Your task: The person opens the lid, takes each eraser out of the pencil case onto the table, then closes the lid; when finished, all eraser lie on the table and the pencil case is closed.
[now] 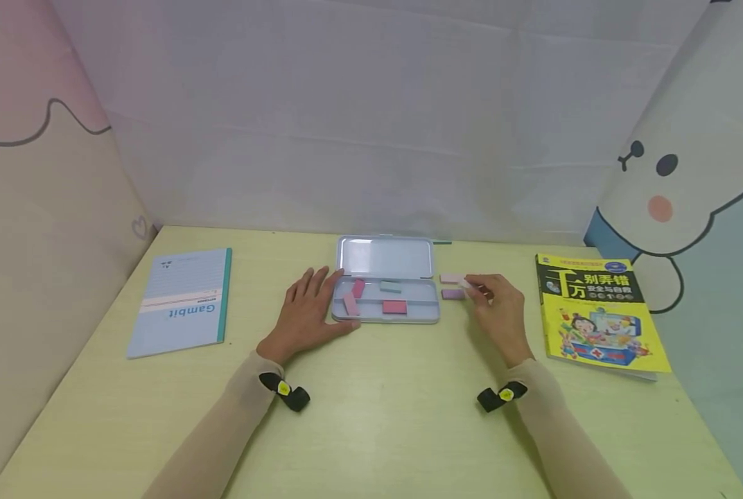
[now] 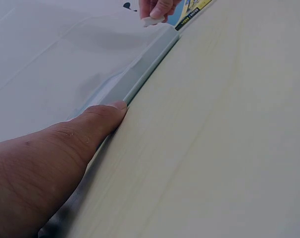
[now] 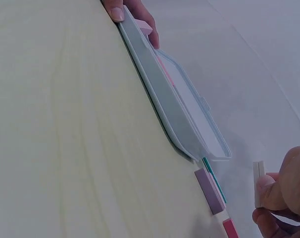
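An open grey metal pencil case lies mid-table with its lid laid back. Inside it are a pink eraser, a paler pink one, a teal one and a red one. My left hand rests flat at the case's left end, thumb against its front edge. Just right of the case, my right hand pinches a pale eraser, lifted a little off the table. Beside it a purple eraser lies on the table, with a red one near the hand.
A blue notebook lies at the left and a yellow picture book at the right. A thin teal item sits behind the case's right corner. Soft printed panels wall in the table on three sides.
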Action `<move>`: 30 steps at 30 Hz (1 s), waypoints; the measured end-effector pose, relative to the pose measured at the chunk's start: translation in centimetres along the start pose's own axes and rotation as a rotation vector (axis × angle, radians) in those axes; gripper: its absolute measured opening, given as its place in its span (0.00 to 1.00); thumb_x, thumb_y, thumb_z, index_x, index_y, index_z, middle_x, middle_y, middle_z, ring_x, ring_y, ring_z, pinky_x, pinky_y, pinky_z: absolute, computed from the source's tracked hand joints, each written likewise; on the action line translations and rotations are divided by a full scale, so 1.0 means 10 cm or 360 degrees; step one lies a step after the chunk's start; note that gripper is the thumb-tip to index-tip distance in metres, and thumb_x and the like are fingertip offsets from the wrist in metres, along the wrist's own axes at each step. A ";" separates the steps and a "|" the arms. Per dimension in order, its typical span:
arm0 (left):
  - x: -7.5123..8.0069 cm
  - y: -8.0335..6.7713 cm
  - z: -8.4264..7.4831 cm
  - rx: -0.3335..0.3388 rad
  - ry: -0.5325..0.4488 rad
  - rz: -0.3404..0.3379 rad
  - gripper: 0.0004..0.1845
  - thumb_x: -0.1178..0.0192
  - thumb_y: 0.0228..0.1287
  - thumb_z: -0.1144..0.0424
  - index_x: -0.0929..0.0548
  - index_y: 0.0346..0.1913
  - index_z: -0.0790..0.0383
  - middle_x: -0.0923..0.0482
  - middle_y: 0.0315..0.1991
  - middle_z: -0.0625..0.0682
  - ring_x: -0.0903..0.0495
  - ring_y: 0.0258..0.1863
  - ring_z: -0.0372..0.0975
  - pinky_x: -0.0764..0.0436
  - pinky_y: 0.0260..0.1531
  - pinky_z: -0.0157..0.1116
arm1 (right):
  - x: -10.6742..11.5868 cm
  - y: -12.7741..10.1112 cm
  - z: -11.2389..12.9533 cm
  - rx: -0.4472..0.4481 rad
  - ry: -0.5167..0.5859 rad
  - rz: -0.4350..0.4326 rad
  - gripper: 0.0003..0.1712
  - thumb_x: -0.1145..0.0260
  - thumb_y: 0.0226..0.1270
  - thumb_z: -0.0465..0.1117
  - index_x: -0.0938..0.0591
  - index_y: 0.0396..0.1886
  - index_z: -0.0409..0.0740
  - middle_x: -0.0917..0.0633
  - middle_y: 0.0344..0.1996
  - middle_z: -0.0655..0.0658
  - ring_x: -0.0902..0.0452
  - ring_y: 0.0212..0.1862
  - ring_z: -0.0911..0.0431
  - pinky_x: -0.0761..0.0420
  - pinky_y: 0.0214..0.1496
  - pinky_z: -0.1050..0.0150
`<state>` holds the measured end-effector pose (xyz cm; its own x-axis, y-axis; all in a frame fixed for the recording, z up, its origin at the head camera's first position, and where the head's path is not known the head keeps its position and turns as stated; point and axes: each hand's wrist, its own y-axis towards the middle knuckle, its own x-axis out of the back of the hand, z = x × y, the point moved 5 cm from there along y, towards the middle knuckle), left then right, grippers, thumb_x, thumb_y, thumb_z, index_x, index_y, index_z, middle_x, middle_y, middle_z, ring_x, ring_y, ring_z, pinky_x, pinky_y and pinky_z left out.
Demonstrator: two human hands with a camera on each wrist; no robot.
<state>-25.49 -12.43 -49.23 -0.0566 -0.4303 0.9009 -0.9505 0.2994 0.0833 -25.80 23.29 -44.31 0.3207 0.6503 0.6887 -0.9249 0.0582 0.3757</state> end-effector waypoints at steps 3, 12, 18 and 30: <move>0.00 0.00 0.01 -0.0003 0.0008 -0.0009 0.56 0.34 0.62 0.28 0.45 0.87 0.46 0.47 0.87 0.61 0.52 0.88 0.63 0.48 0.84 0.65 | 0.02 0.00 -0.09 -0.0071 -0.0003 0.0033 0.14 0.33 0.76 0.31 0.09 0.56 0.42 0.09 0.51 0.37 0.14 0.46 0.44 0.22 0.48 0.63; -0.02 0.01 0.03 -0.0014 0.0021 -0.0015 0.56 0.34 0.62 0.28 0.45 0.87 0.47 0.47 0.87 0.61 0.52 0.87 0.63 0.47 0.84 0.65 | 0.07 0.02 -0.31 -0.0143 -0.0048 0.0130 0.13 0.34 0.76 0.31 0.11 0.55 0.35 0.11 0.52 0.30 0.14 0.51 0.38 0.18 0.54 0.48; -0.03 0.01 0.03 -0.0011 0.0012 -0.0010 0.56 0.34 0.62 0.29 0.45 0.87 0.47 0.47 0.87 0.61 0.52 0.87 0.63 0.47 0.84 0.65 | 0.09 0.04 -0.37 -0.0121 -0.0074 0.0203 0.12 0.33 0.76 0.32 0.11 0.54 0.34 0.11 0.53 0.29 0.15 0.52 0.36 0.18 0.56 0.45; -0.01 0.00 0.01 0.0007 0.0024 0.0003 0.56 0.34 0.63 0.29 0.46 0.87 0.47 0.48 0.87 0.61 0.53 0.88 0.62 0.48 0.84 0.65 | 0.03 0.03 -0.38 -0.0081 -0.0138 0.0311 0.13 0.36 0.76 0.30 0.11 0.55 0.34 0.13 0.51 0.29 0.19 0.49 0.39 0.24 0.54 0.48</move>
<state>-25.54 -12.45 -49.39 -0.0536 -0.4167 0.9075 -0.9518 0.2962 0.0798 -26.80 26.40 -46.37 0.1484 0.5853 0.7971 -0.9796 -0.0233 0.1995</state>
